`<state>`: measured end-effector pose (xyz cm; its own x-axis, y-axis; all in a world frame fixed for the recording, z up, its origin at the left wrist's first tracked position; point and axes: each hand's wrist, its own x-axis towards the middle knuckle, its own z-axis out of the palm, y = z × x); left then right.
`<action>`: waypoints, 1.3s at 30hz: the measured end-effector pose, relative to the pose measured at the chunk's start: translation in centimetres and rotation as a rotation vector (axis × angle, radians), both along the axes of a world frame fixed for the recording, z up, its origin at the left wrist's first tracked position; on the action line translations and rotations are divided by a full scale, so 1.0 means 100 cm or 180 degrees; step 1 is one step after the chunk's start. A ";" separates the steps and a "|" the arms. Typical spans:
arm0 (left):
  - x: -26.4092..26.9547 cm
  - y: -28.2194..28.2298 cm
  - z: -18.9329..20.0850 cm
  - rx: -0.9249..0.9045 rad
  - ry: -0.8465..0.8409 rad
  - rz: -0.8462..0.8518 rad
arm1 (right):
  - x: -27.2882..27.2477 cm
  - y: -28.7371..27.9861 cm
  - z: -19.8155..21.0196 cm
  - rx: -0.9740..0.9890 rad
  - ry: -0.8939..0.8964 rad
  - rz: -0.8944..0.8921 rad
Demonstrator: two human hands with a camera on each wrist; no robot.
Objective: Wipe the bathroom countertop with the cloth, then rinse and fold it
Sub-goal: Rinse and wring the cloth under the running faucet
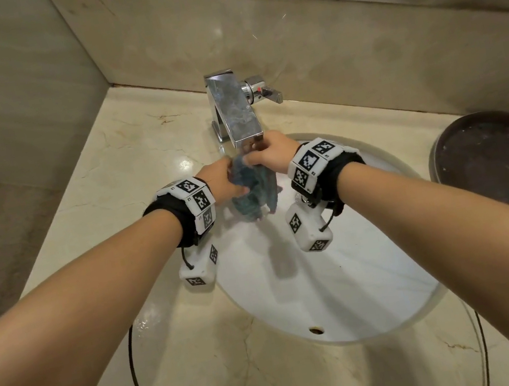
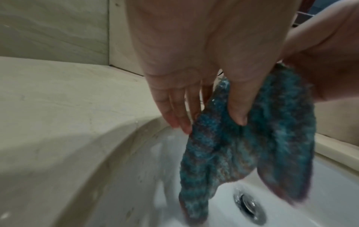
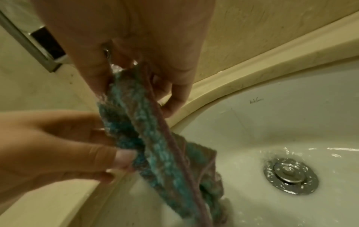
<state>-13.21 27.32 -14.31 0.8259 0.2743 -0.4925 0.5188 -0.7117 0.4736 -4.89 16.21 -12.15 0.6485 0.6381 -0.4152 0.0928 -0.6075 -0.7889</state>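
A wet teal cloth (image 1: 253, 193) hangs bunched over the white sink basin (image 1: 346, 278), just below the spout of the chrome faucet (image 1: 233, 111). My right hand (image 1: 256, 155) pinches the cloth's top edge right under the spout; in the right wrist view its fingers (image 3: 174, 98) curl beside the cloth (image 3: 147, 138). My left hand (image 1: 233, 179) holds the cloth lower down on its left side. In the left wrist view the thumb (image 2: 239, 113) presses on the front of the cloth (image 2: 233, 150) and the fingers lie behind it. Water glistens at the cloth's top and ripples around the drain (image 3: 289, 175).
The beige marble countertop (image 1: 137, 152) surrounds the basin, with walls at the left and back. The faucet's handle (image 1: 262, 91) sticks out to the right. A dark round tray (image 1: 495, 157) sits on the counter at the right. A black cable (image 1: 134, 367) hangs over the front edge.
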 end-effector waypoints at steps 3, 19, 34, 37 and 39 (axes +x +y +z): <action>0.004 -0.003 0.006 -0.0036 -0.0379 0.0091 | -0.002 0.000 0.002 0.0179 0.0216 -0.0095; 0.003 0.005 -0.001 -0.1143 -0.0774 0.0708 | 0.010 -0.027 -0.008 -0.0565 0.0396 0.0333; 0.007 0.007 -0.002 -0.0868 -0.0848 0.0821 | 0.007 -0.006 -0.006 0.0470 0.1186 -0.0687; 0.006 0.003 0.002 -0.1308 -0.0803 0.0828 | 0.002 -0.002 -0.006 0.0496 0.1392 -0.0783; 0.005 0.001 0.004 -0.1569 -0.0737 0.0968 | 0.002 0.000 -0.007 0.0420 0.1352 -0.0910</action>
<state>-12.74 27.38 -13.95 0.8470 0.3001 -0.4387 0.5086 -0.2173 0.8332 -4.71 16.22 -12.87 0.5964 0.5249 -0.6073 -0.4066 -0.4548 -0.7924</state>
